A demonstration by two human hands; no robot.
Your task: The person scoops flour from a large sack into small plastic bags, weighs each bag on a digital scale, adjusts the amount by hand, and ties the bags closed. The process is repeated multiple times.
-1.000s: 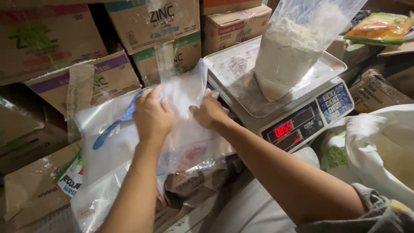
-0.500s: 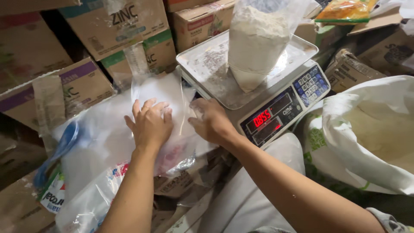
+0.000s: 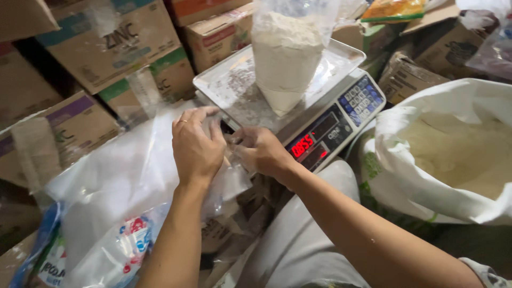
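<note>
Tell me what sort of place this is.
Probably a shop storeroom where powder is repacked: stacked cartons, a scale weighing a bag of white powder, and an open sack.

Two hands are showing, a left hand [image 3: 196,149] and a right hand [image 3: 260,153], with one ring sitting on the left. One digital scale [image 3: 341,120] is standing in view, carrying one metal tray [image 3: 224,85] and one clear bag of white powder [image 3: 288,53]. One large white sack [image 3: 421,160] is lying open. One stack of clear plastic bags [image 3: 122,176] is resting under the hands. At least six cardboard boxes [image 3: 106,48] are standing behind.
</note>
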